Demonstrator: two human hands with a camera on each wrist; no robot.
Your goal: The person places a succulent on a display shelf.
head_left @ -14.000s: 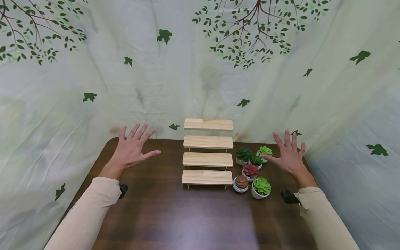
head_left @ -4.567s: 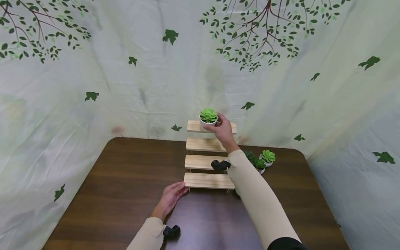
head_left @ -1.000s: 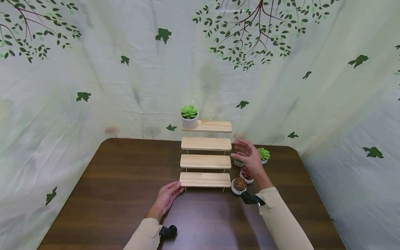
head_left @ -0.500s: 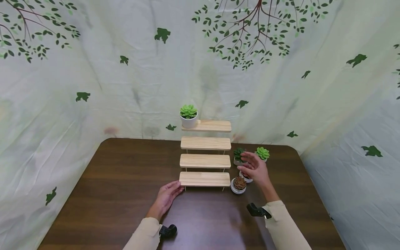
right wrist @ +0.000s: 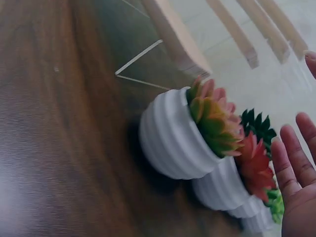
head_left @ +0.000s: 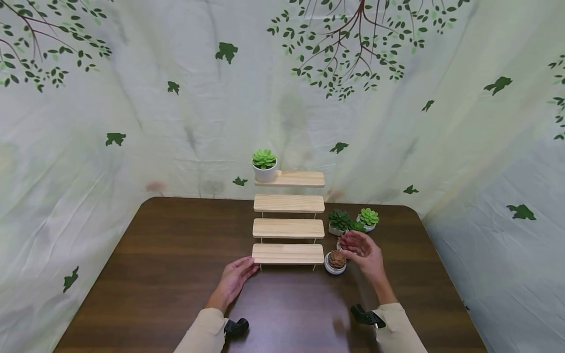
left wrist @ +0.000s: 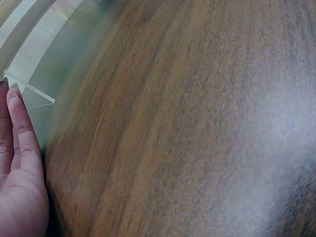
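My left grip [head_left: 234, 280] lies with its fingers nearly straight, tips at the left end of the lowest tier [head_left: 288, 254] of a pale wooden stand [head_left: 289, 203]. My right grip [head_left: 366, 255] is loosely spread and holds nothing, fingers gently bent beside the red succulent [right wrist: 256, 170]; whether one brushes its leaves I can't be sure, since I cover much of it from above. That plant sits on the counter [head_left: 176, 255], right of the stand, its pointed leaves rising from a white pot [right wrist: 219, 187]. Just nearer me is a brownish succulent [head_left: 337, 259], pink and yellow-green from my right wrist. A bright green succulent [head_left: 264, 158] stands on the top tier [head_left: 300, 179], at its left end.
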